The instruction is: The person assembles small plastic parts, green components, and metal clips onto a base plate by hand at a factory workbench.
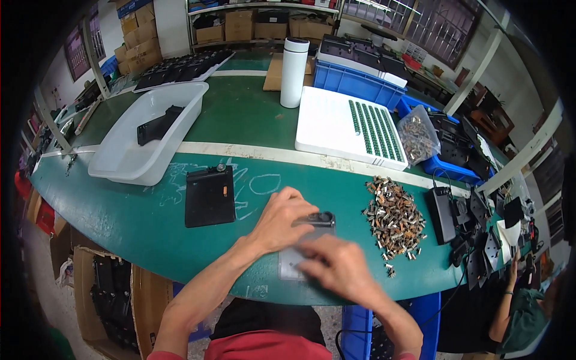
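Note:
My left hand (283, 219) is bent over a dark flat part (324, 220) on the green bench, its fingers closed against the part's far end. My right hand (337, 264) is close by on the near side, smeared by motion; its fingers cannot be read clearly. Between and under the hands shows a pale greyish flat surface (289, 267), mostly covered. To the left lies a black plastic panel (210, 201) with a rounded knob at its top edge and a small copper-coloured piece on it. A heap of small metal-and-brown parts (396, 219) is right of my hands.
A white tub (129, 157) holding a black part stands at the left. Farther back are a white bottle (294, 75) and a white tray (324, 129) with rows of green pieces. A black adapter (441, 215) with cables lies right. Another person's arm (506, 300) shows at lower right.

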